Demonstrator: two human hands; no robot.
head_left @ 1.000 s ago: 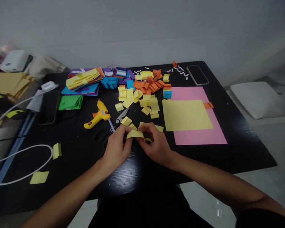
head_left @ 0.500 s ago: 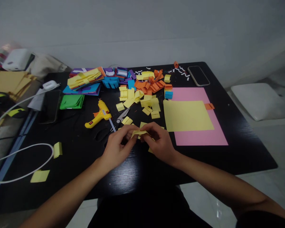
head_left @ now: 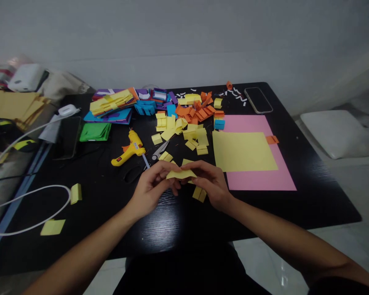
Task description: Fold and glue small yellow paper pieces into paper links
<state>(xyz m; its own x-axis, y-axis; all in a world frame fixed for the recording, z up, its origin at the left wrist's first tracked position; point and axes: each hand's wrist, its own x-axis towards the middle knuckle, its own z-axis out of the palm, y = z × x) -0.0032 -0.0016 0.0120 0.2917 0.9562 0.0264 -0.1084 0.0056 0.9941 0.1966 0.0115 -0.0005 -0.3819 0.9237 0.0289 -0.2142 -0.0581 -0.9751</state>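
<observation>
Between my two hands is a small piece of yellow paper [head_left: 181, 175], slightly curved, held above the front part of the black table. My left hand [head_left: 151, 185] pinches its left end with thumb and fingers. On the other side, my right hand [head_left: 212, 185] grips the right end the same way. A folded yellow paper piece [head_left: 199, 194] lies on the table by my right fingers. Beyond my hands are loose yellow paper pieces [head_left: 189, 133] and a pair of scissors [head_left: 160, 150], whose handles are partly behind my left hand.
A yellow glue gun [head_left: 129, 149] lies left of the scissors. Folded orange papers [head_left: 197, 110], a green paper stack [head_left: 95, 132] and a yellow-topped stack [head_left: 112, 102] sit farther back. On the right, a yellow sheet [head_left: 244, 151] overlaps a pink sheet [head_left: 261, 181]. A white cable [head_left: 68, 196] loops at left.
The yellow paper in my hands has turned so more of its width shows, and my hands have spread slightly apart along it. The folded piece by my right hand is now more exposed.
</observation>
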